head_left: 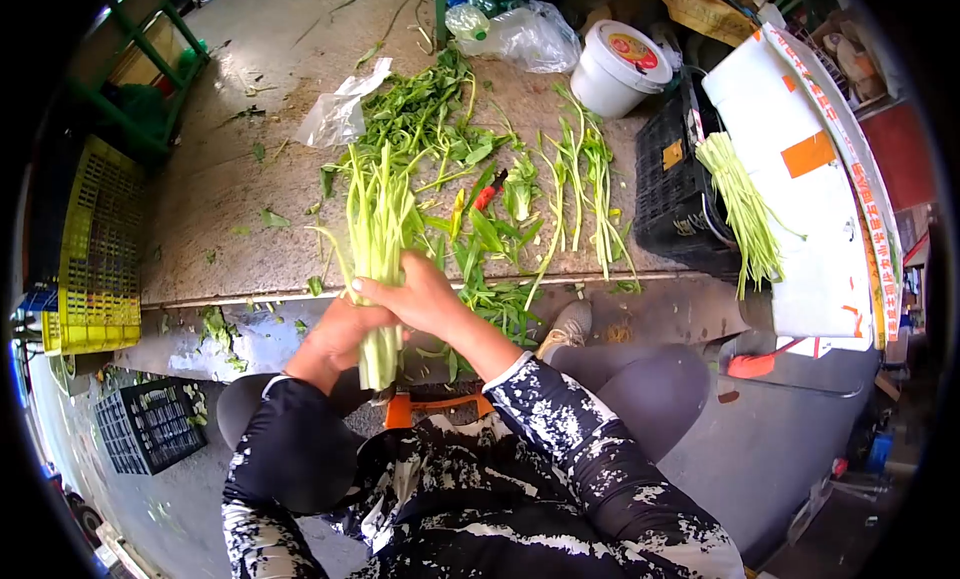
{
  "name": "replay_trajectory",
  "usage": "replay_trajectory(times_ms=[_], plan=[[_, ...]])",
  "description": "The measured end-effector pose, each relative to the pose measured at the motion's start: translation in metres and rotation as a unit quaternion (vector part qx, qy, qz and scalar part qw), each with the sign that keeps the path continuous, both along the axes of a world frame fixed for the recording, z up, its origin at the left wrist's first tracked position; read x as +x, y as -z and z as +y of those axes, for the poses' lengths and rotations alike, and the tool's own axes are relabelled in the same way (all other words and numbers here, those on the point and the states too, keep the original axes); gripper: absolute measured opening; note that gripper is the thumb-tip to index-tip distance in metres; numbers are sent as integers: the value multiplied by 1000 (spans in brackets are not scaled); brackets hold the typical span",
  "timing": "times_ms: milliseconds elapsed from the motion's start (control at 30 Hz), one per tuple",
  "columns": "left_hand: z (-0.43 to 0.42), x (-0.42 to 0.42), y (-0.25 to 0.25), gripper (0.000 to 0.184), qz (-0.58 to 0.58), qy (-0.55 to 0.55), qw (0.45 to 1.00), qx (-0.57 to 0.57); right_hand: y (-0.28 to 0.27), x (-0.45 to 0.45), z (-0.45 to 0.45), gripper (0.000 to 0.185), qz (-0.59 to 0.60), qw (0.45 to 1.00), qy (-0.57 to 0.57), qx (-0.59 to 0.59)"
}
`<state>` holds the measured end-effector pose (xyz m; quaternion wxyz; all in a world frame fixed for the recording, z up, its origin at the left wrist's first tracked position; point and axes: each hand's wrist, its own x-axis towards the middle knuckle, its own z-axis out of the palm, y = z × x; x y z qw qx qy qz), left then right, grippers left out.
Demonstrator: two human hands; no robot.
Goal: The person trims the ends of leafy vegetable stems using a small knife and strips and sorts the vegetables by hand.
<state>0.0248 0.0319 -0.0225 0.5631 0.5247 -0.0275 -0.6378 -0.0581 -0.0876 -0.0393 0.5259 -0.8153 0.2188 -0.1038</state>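
Observation:
A bunch of pale green leafy stalks (378, 204) stands upright between my hands, above the platform's front edge. My left hand (340, 329) is wrapped round its lower part from the left. From the right, my right hand (415, 294) grips the bunch a little higher, its thumb across the stems. Beyond the bunch lies a heap of green leaves (420, 109). A red-handled tool (485, 197) rests among loose leaves to the right. Several long leafy stalks (600, 184) are spread farther right on the platform (240, 169).
A black crate (672, 194) stands at the right, with a stalk bundle (742, 204) beside it against a white foam box (800, 209). Behind are a white bucket (620, 74) and plastic bags (530, 39). Yellow crate (100, 239) left; black crate (150, 426) lower left.

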Motion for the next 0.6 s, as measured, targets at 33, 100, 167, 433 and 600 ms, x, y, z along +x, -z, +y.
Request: replay_trajectory(times_ms=[33,100,167,433,600], plan=[[4,4,-11,39,-23,-1,999,-25,-5,0,1,37,-36,994,-22,97],[4,6,-24,42,-50,-10,998,-42,-27,1,-1,39,-29,970,-59,234],[-2,5,-28,48,-100,-20,993,-62,-16,7,-6,43,-49,968,-41,242],[-8,45,-32,48,-186,-159,965,-93,18,-2,-41,51,-138,929,237,250],[62,95,-83,55,-282,-342,879,-176,120,0,-22,23,69,969,146,188]])
